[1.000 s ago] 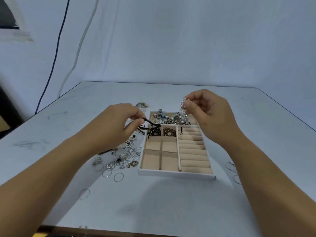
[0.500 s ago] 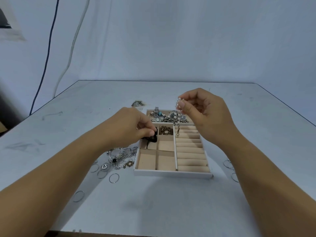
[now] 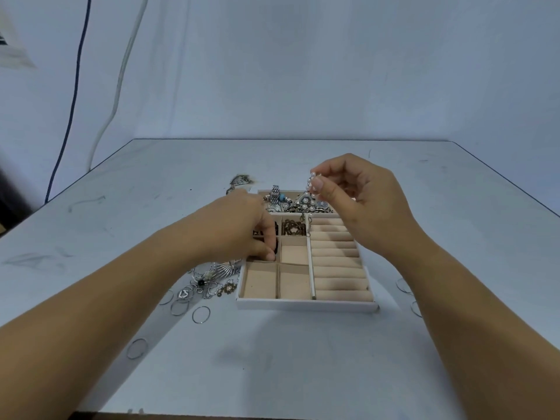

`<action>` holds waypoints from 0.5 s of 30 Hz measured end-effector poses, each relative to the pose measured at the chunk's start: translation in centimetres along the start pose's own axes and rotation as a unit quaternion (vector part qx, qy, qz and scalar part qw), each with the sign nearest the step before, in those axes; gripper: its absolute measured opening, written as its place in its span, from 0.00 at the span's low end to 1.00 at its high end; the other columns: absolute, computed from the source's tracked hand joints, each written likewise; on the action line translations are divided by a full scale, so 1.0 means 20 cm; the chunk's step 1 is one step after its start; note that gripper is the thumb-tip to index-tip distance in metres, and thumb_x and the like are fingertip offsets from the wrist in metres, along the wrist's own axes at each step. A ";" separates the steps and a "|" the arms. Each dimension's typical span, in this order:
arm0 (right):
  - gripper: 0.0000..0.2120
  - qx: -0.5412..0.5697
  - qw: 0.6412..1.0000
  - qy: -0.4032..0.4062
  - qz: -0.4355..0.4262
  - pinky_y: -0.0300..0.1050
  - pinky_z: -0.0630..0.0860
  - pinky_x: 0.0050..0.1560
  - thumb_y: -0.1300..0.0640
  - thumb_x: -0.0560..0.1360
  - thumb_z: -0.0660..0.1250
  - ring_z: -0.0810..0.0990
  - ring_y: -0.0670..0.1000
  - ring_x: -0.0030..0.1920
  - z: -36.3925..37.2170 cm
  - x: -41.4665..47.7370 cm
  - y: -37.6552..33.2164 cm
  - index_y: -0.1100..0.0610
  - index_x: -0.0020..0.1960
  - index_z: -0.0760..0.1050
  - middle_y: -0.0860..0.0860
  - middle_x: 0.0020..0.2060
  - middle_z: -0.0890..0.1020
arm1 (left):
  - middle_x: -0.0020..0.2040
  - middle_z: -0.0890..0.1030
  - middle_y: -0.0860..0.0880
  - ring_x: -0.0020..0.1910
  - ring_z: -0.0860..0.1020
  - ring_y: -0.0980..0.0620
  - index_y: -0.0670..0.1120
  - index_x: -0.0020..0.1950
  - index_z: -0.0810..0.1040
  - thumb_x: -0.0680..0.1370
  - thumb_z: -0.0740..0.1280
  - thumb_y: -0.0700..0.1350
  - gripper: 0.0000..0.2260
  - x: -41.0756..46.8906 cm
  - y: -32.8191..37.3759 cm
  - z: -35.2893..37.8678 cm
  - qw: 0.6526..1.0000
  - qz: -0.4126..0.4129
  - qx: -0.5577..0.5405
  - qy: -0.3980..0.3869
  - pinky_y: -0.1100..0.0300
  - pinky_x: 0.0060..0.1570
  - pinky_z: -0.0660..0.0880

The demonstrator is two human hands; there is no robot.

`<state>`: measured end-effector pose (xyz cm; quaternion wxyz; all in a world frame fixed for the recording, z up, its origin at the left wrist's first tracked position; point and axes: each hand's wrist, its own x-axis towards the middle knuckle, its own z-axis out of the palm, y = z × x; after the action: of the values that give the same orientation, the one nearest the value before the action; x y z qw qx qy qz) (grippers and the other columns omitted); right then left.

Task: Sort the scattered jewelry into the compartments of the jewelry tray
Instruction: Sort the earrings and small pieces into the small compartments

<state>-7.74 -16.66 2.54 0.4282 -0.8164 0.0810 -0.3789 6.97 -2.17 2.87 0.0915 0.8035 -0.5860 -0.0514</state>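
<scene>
My left grip (image 3: pixel 242 234) presses a black cord (image 3: pixel 274 250) into the tray (image 3: pixel 306 305) (left column, middle box); my right grip (image 3: pixel 357 195) pinches a pearl bracelet (image 3: pixel 310 192) above the tray's far edge.

A pale grey desk (image 3: pixel 303 359) fills the lower view, its top marked with faint dark scuffs and scratches. Behind it rises a plain bluish-white wall (image 3: pixel 333 71). At the left a dark blue cable (image 3: pixel 79 62) and a thicker white cable (image 3: pixel 121 74) hang down the wall, side by side.
</scene>
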 end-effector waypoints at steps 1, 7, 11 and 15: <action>0.04 -0.002 1.000 0.000 0.000 0.43 0.78 0.46 0.57 0.75 0.69 0.82 0.48 0.41 0.00 0.00 0.00 0.48 0.48 0.78 0.47 0.39 0.83 | 0.39 0.75 0.56 0.43 0.71 0.57 0.53 0.40 0.78 0.65 0.77 0.57 0.12 -0.01 0.00 0.00 0.999 -0.020 -0.009 0.027 0.57 0.42 0.72; 0.04 -0.009 1.000 -0.003 0.002 0.50 0.80 0.49 0.56 0.75 0.69 0.82 0.49 0.41 0.01 -0.01 0.00 0.47 0.47 0.78 0.45 0.38 0.82 | 0.32 0.80 0.55 0.31 0.76 0.61 0.50 0.37 0.77 0.62 0.80 0.54 0.15 -0.06 0.00 0.02 0.985 -0.106 -0.092 0.096 0.65 0.34 0.73; 0.05 -0.005 1.000 -0.005 0.000 0.51 0.80 0.49 0.57 0.75 0.69 0.82 0.47 0.41 0.02 -0.01 -0.01 0.47 0.47 0.78 0.43 0.36 0.82 | 0.34 0.82 0.58 0.34 0.78 0.68 0.53 0.40 0.81 0.71 0.74 0.40 0.07 -0.09 -0.01 0.01 0.986 -0.078 -0.135 0.053 0.77 0.36 0.72; 0.05 -0.006 1.000 -0.004 0.001 0.52 0.80 0.49 0.57 0.75 0.69 0.82 0.48 0.41 0.03 -0.01 -0.02 0.47 0.47 0.78 0.44 0.36 0.82 | 0.38 0.83 0.56 0.36 0.81 0.64 0.50 0.43 0.81 0.72 0.68 0.33 0.12 -0.10 0.00 0.01 0.984 -0.036 -0.172 0.024 0.75 0.40 0.74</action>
<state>-7.48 -15.90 2.58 0.4236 -0.8207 0.0821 -0.3747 6.30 -0.35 2.56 0.2401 0.7975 -0.5367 -0.1355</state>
